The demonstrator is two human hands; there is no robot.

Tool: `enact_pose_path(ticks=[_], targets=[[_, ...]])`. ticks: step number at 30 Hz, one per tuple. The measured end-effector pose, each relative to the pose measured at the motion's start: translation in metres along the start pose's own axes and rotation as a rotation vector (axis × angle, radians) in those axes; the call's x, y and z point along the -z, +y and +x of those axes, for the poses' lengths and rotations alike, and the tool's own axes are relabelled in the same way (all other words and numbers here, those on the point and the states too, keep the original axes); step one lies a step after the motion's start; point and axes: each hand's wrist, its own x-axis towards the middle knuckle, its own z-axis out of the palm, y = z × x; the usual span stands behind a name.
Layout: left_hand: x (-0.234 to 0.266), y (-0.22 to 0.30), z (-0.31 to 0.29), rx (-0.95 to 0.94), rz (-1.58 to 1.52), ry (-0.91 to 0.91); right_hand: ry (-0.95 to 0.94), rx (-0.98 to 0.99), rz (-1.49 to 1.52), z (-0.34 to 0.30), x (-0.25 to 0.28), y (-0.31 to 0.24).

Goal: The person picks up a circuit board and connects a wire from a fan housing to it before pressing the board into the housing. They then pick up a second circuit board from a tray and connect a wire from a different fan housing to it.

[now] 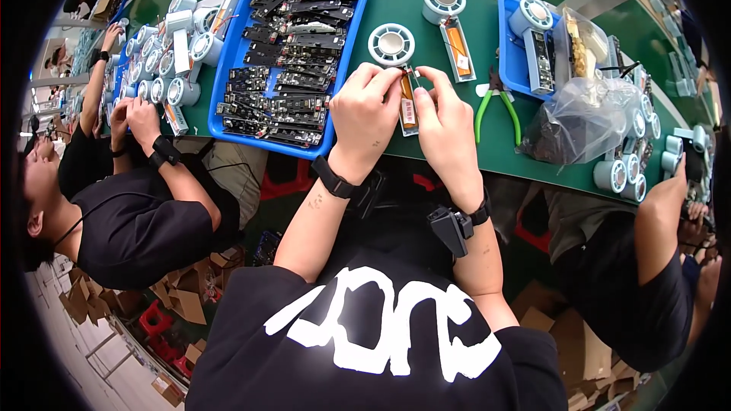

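Note:
Both hands meet over a light-blue device with a round, grilled head (391, 44) and a narrow open casing (409, 123) that holds an orange battery. My left hand (367, 110) is closed in a pinch at the casing's upper end, by thin dark wires; what its fingertips hold is too small to make out. On the other side, my right hand (448, 125) grips the casing's edge between thumb and fingers. Behind them lies a similar device (444, 3), its orange battery showing. To the right are green-handled cutters (495, 103).
A blue tray (221, 95) full of black circuit boards stands left of my hands. At right are a smaller blue tray (506, 46), a clear plastic bag (575, 122) and several light-blue devices (611, 175). More devices (183, 91) pile up at left, beside a co-worker (145, 213). Another person (624, 274) sits at right.

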Motion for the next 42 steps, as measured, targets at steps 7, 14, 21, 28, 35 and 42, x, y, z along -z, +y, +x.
enact_pose_path(ticks=[7, 14, 21, 28, 35, 42], targets=[[0.012, 0.002, 0.002, -0.143, 0.229, -0.158, 0.011, 0.056, -0.055, 0.001, -0.004, 0.0], [0.011, -0.002, 0.006, -0.215, 0.287, -0.264, 0.149, 0.158, -0.227, 0.001, -0.017, -0.001], [0.001, -0.009, -0.027, 0.237, -0.484, -0.003, 0.232, 0.262, -0.311, -0.002, -0.029, 0.005], [0.004, -0.017, -0.022, 0.215, -0.553, -0.073, 0.29, 0.415, -0.512, -0.002, -0.038, 0.012], [0.007, -0.015, -0.028, 0.173, -0.52, -0.094, 0.292, 0.354, -0.449, -0.003, -0.038, 0.015], [0.007, -0.014, -0.024, 0.136, -0.51, -0.1, 0.28, 0.295, -0.569, 0.0, -0.032, 0.002]])
